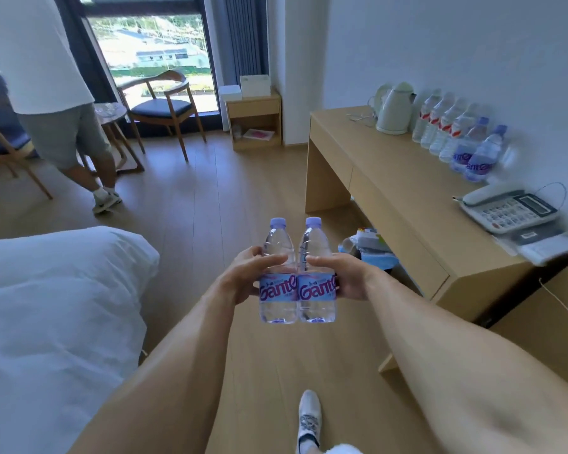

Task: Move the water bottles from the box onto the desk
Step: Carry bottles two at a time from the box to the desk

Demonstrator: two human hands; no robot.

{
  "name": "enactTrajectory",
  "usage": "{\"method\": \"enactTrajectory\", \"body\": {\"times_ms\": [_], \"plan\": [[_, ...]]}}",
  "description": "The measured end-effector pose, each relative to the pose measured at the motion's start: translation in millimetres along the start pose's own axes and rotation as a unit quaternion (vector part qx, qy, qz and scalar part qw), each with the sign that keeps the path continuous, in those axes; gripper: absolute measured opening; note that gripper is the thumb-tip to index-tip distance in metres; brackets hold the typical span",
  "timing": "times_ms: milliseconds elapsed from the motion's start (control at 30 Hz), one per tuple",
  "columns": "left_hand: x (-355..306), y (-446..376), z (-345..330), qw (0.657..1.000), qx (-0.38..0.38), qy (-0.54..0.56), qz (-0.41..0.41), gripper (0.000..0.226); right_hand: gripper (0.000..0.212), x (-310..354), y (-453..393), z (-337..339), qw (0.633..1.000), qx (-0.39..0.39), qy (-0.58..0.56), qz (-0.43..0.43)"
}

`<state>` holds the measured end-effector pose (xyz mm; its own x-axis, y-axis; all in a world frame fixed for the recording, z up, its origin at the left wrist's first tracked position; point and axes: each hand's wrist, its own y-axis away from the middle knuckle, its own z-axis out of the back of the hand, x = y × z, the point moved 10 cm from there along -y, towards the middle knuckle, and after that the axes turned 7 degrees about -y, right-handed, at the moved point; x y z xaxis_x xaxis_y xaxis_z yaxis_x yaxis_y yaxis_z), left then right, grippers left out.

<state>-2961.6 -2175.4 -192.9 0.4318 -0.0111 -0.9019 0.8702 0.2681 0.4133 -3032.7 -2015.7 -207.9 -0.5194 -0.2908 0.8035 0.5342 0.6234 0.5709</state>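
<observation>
The left hand grips one water bottle and the right hand grips a second bottle, fingers wrapped around each at the top of the label. Both bottles are upright, touching side by side, carried in the air over the wooden floor, well short of the counter. The box is not in view.

To finish this step well, I would keep each bottle vertical, swing right toward the counter, and set them down at the near end of the row of bottles standing along the wall, just beside the two with matching purple labels, bases flat before letting go. The telephone sits close to that end, so the gap is tight.

Elsewhere, a kettle stands at the row's far end, a bed lies on the left, and another person stands by a chair near the window.
</observation>
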Motion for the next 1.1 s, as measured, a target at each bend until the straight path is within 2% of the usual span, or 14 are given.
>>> {"method": "enactTrajectory", "body": {"times_ms": [200, 433, 567, 833, 1100], "plan": [[-57.8, -95.9, 24.1, 1.0, -0.021, 0.0, 0.005, 0.048, 0.049, 77.4, -85.3, 34.1, 0.999, 0.033, -0.006, 0.008], [-113.7, -191.3, 19.5, 1.0, -0.015, 0.009, -0.008, 0.037, 0.052, 149.8, -146.1, 91.0, 0.999, 0.018, -0.014, 0.025], [-132.5, -236.2, 7.5, 1.0, 0.007, -0.001, -0.009, 0.039, 0.057, 169.3, -167.6, 121.9, 0.999, 0.001, -0.027, 0.03], [-163.5, -329.9, -15.2, 0.997, 0.069, -0.019, -0.018, 0.042, 0.05, 198.2, -205.1, 176.0, 0.996, -0.073, -0.045, 0.03], [-219.1, -450.8, 14.3, 0.991, 0.126, -0.015, -0.046, 0.042, 0.049, 268.1, -292.5, 193.4, 0.993, -0.079, -0.085, 0.033]]}}
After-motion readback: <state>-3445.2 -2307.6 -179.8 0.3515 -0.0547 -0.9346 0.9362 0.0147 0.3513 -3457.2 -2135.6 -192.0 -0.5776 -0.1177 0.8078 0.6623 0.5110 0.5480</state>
